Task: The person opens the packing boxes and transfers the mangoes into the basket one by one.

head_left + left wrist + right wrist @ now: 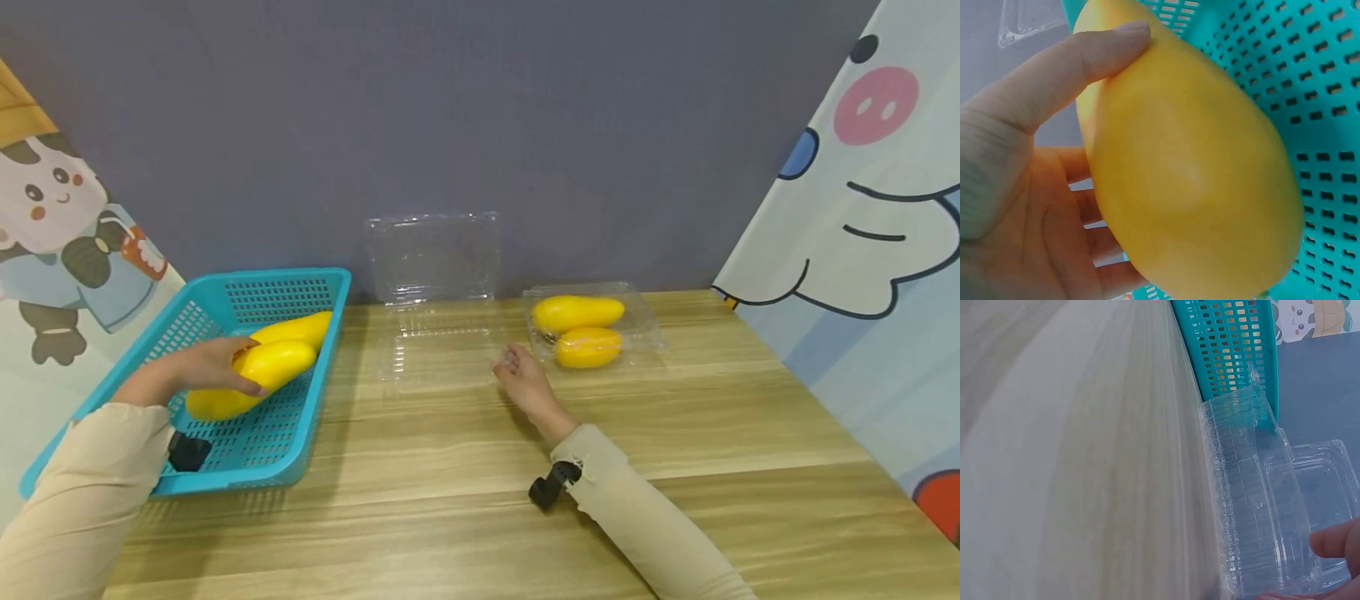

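Note:
In the teal basket [303, 425], my left hand [213, 367] grips a yellow mango [277, 367], its thumb across the narrow end in the left wrist view. Two more yellow mangoes lie by it, one mango [303, 327] behind and another mango [217, 404] in front, partly hidden. An upright-lidded clear plastic clamshell box [442, 350] stands mid-table with nothing inside. At its right edge, my right hand [528, 387] pinches the rim between thumb and fingers. The right wrist view shows the thumb [1335, 540] over the box wall, with most of the hand out of frame.
Right of the right hand sits a second clear clamshell [641, 321] holding two yellow mangoes [588, 347]. A grey wall panel [450, 125] rises behind the wooden table [420, 500]. Cartoon-printed sheets [840, 250] stand at both sides.

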`<state>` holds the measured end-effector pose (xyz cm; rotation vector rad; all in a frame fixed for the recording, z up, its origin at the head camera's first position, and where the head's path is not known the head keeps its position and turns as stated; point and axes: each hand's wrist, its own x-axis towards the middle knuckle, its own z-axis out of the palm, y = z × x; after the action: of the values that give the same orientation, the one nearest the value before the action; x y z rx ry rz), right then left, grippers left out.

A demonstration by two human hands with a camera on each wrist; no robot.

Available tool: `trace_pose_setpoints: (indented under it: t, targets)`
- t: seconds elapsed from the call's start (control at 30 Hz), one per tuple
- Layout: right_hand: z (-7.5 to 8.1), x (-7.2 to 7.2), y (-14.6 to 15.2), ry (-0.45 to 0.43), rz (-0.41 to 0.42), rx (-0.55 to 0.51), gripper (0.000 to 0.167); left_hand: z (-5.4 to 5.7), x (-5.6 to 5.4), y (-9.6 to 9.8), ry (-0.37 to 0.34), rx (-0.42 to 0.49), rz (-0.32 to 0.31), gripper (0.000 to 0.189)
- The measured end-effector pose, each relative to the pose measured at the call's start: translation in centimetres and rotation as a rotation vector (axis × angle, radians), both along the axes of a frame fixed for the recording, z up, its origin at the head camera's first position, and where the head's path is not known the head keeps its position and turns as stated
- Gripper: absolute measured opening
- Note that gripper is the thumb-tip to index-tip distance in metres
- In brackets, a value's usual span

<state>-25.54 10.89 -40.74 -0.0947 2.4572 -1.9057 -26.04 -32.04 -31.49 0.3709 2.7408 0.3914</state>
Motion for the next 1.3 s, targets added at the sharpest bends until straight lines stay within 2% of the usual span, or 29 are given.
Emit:
trace_pose_setpoints:
  t: [0.37, 0.67, 0.9, 1.3]
  targets:
    - [-0.1, -0.03, 0.0, 0.009, -0.003, -0.006, 0.059, -0.09, 0.01, 0.18, -0.046, -0.031, -0.025, 0.094]
    - [-0.2, -0.02, 0.09, -0.016, 0.006, -0.004, 0.061, -0.81, -0.26, 0.37, -0.182, -0.098, -0.009, 0.096]
    - [-0.08, -0.08, 0.0, 0.002, 0.005, -0.008, 0.06, -0.59, -0.37, 0.44, -0.177, -0.111, -0.002, 0.096]
    - [-0.05, -0.11, 0.06, -0.017, 0.003, -0.01, 0.061, -0.62, -0.41, 0.44, -0.219, -0.123, 0.03, 0.104]
